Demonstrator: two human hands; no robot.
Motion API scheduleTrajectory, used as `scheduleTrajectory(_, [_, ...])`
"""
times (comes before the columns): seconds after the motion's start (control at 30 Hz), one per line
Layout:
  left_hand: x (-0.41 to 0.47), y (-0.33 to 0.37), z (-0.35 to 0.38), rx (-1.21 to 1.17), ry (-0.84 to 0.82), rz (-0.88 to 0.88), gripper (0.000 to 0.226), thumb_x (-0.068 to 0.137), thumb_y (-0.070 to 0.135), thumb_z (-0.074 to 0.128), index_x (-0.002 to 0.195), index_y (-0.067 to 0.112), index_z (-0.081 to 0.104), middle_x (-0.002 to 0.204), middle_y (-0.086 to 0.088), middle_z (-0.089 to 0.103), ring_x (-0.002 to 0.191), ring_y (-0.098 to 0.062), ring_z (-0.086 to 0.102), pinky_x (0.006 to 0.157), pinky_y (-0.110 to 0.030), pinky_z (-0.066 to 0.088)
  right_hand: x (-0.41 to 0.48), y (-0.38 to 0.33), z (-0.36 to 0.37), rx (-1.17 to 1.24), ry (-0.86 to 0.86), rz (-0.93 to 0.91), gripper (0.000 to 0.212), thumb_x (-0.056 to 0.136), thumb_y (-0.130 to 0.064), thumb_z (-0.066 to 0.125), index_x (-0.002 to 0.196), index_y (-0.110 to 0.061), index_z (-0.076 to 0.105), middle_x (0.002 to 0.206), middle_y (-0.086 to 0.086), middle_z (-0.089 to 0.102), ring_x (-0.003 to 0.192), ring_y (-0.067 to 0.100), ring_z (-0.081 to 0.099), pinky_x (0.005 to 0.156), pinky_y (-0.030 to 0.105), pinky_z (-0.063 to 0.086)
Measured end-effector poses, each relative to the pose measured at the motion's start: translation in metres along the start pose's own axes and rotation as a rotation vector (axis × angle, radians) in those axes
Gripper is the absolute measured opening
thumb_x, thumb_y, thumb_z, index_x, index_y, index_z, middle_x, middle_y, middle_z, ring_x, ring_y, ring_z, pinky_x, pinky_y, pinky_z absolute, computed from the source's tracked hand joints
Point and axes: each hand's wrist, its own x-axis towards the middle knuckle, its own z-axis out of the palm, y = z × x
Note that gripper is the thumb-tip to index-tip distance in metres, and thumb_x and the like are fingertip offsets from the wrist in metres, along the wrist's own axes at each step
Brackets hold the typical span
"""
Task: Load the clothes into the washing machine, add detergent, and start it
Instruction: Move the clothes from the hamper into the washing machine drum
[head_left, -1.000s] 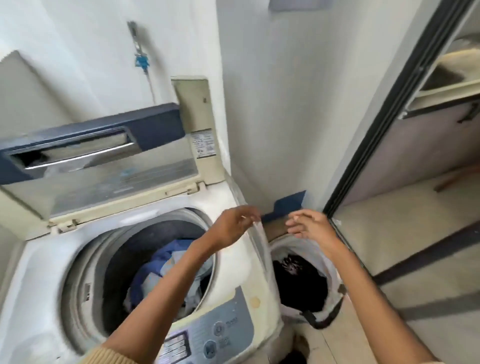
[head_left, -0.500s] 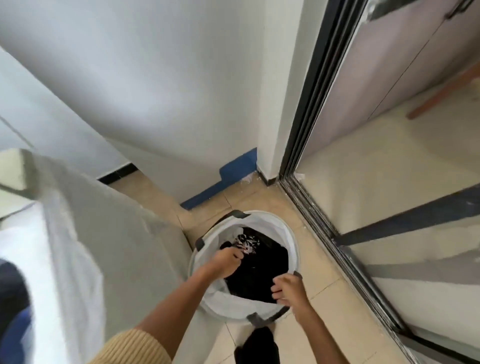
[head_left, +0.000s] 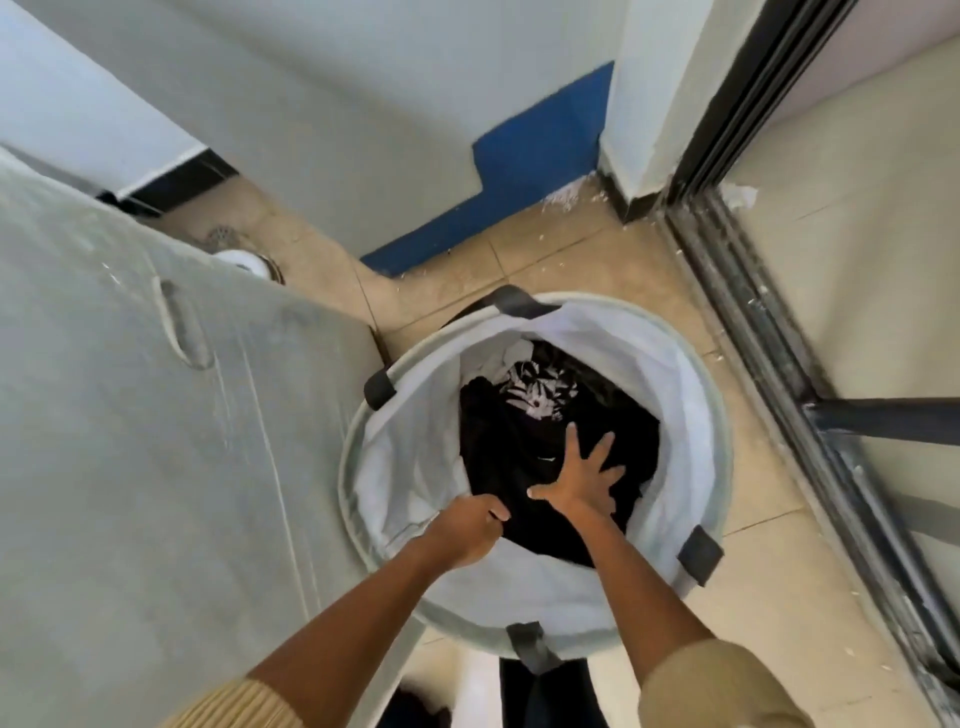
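Note:
A round white laundry basket (head_left: 410, 467) with dark handles stands on the tiled floor, beside the washing machine's grey side panel (head_left: 130, 441). Black clothes (head_left: 509, 447) fill its bottom, with a black-and-white patterned piece (head_left: 540, 392) at the far side. My left hand (head_left: 470, 530) is closed on the near edge of the black clothing, at the liner. My right hand (head_left: 576, 480) lies flat on the black clothes with fingers spread. The machine's drum and controls are out of view.
A sliding door track (head_left: 779, 395) runs along the floor right of the basket. A floor drain (head_left: 239, 257) sits behind the machine, by the wall with its blue base strip (head_left: 519, 176). White debris lies scattered near the corner.
My view dropped from the machine's open top to the basket. Both hands went down into it; the right hand moved from the rim onto the clothes and the left closed on the black fabric.

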Motion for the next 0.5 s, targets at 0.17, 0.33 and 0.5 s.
scheduleTrajectory(0.17, [0.012, -0.010, 0.014, -0.025, 0.004, -0.011, 0.032, 0.095, 0.011, 0.041, 0.123, 0.013, 0.058, 0.127, -0.008, 0.060, 0.119, -0.020, 0.053, 0.098, -0.020, 0.034, 0.038, 0.011, 0.027, -0.213, -0.048, -0.093, 0.079, 0.082, -0.027, 0.069, 0.145, -0.035, 0.022, 0.151, 0.020, 0.009, 0.124, 0.047, 0.042, 0.099, 0.046, 0.044])
scheduleTrajectory(0.33, [-0.014, -0.008, 0.003, -0.115, 0.023, -0.038, 0.034, 0.096, 0.013, 0.037, 0.124, 0.014, 0.056, 0.128, -0.007, 0.059, 0.120, -0.019, 0.052, 0.097, -0.020, 0.037, 0.009, 0.013, -0.007, -0.114, 0.147, -0.202, 0.015, 0.084, -0.010, 0.052, 0.095, -0.010, 0.062, 0.111, 0.015, 0.057, 0.099, 0.037, 0.060, 0.080, 0.039, 0.050])
scheduleTrajectory(0.5, [-0.074, 0.017, -0.035, -0.094, 0.028, 0.017, 0.046, 0.093, 0.014, 0.045, 0.138, 0.015, 0.039, 0.129, -0.013, 0.055, 0.117, -0.026, 0.054, 0.093, -0.028, 0.043, -0.082, -0.006, -0.054, 0.077, 0.223, -0.361, 0.012, 0.083, -0.005, 0.052, 0.089, -0.011, 0.060, 0.096, 0.009, 0.057, 0.088, 0.033, 0.059, 0.067, 0.033, 0.047])
